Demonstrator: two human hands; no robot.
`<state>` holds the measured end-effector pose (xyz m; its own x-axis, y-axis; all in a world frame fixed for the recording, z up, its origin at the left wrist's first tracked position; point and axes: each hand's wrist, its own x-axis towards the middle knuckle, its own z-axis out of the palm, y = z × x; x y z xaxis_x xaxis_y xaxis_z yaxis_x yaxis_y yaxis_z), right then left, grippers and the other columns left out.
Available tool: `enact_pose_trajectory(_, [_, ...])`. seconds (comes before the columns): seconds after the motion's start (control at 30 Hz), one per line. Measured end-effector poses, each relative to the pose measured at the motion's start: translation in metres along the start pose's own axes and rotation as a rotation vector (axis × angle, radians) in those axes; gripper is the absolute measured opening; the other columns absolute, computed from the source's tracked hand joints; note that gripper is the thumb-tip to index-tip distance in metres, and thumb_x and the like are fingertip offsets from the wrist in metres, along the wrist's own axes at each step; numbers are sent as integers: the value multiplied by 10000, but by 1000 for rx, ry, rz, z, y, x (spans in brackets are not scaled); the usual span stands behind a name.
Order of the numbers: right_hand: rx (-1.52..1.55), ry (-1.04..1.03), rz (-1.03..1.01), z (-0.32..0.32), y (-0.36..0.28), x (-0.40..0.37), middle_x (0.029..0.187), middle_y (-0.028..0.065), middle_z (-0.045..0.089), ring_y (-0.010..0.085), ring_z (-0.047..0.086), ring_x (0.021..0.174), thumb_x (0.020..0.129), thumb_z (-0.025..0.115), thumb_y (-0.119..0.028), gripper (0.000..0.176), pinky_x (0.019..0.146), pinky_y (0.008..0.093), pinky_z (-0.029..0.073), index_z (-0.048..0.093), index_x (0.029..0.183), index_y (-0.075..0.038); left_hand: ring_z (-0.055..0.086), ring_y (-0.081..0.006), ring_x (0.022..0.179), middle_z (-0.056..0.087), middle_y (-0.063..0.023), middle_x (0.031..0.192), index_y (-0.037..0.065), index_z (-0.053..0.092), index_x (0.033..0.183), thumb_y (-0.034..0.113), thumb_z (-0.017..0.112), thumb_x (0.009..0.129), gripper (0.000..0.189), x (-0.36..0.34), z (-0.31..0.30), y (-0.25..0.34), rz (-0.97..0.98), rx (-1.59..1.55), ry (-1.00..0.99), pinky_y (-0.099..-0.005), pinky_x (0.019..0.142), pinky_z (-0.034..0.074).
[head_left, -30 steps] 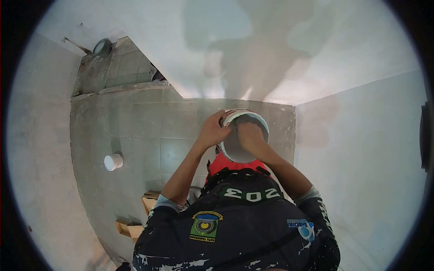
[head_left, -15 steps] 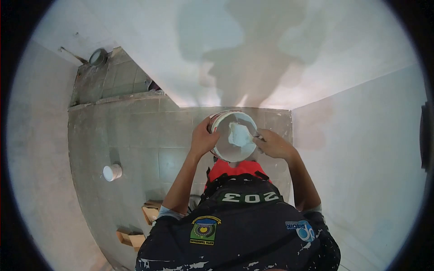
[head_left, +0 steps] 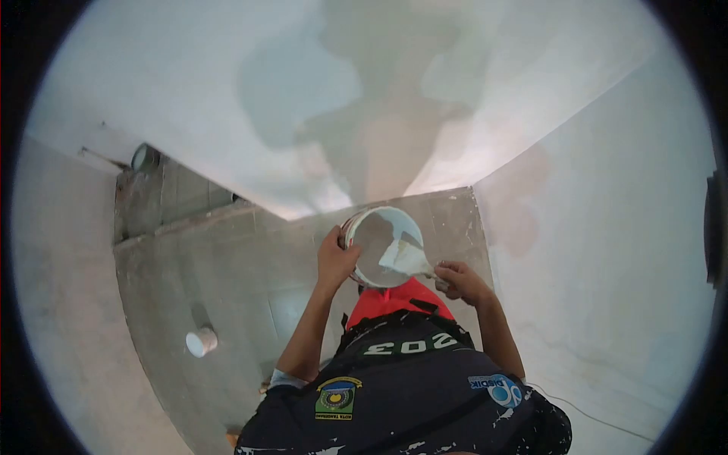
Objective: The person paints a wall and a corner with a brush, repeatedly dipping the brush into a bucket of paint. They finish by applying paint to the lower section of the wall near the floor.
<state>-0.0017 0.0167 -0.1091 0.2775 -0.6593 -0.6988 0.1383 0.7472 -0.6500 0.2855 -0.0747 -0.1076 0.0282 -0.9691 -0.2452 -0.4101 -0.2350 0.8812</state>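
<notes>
Scraper [head_left: 406,258] over an open bucket [head_left: 410,222], between pale walls [head_left: 186,106].
The left hand [head_left: 336,262] has its grip clamped on the bucket's rim; the right hand's grip [head_left: 461,282] pinches the scraper's handle. Below spreads a grey tiled floor [head_left: 239,277], with a small white tub [head_left: 202,342] standing well apart.

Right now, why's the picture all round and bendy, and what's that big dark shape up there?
In the head view, probably a very wide lens: black corners, and the floor's left edge curves; also in the head view, a soft-edged shadow, likely the person's, on the wall beyond the bucket, with bright glare near the wall's foot.
</notes>
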Motion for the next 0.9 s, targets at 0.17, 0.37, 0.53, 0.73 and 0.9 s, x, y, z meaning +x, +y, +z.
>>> enact_pose_trajectory(0.17, [19,-47,-24,-23,8,9,665,-39,506,32,396,500,951,549,-274,216,418,193,276,598,969,-65,403,-110,519,415,-26,609,27,429,696,79,605,667,185,9,25,3,106,64,74,-299,461,377])
enact_pose_trajectory(0.37, [23,-69,-76,-25,7,18,645,-46,448,36,359,500,954,531,-274,200,426,192,267,581,942,-80,473,-192,573,501,-97,623,-10,518,777,140,629,661,220,6,24,7,19,129,63,-345,549,396])
enact_pose_trajectory(0.53, [-110,-71,-133,-36,15,33,684,-29,515,37,401,522,954,529,-280,228,438,193,299,600,974,-64,449,-177,559,462,-75,601,-3,489,739,141,633,657,219,5,32,5,49,188,66,-345,531,379])
enact_pose_trajectory(0.73, [-263,12,-218,-33,12,34,746,24,589,107,506,645,955,520,-258,292,570,268,416,644,994,3,420,-118,544,434,-24,600,18,450,683,83,638,632,205,17,30,-11,57,137,50,-301,476,357])
enact_pose_trajectory(0.9, [-227,-1,-257,-25,29,49,722,4,568,81,486,613,948,528,-260,278,527,242,385,636,955,-4,438,-178,554,442,-71,590,-2,477,721,166,651,654,251,14,25,1,79,228,29,-343,521,374])
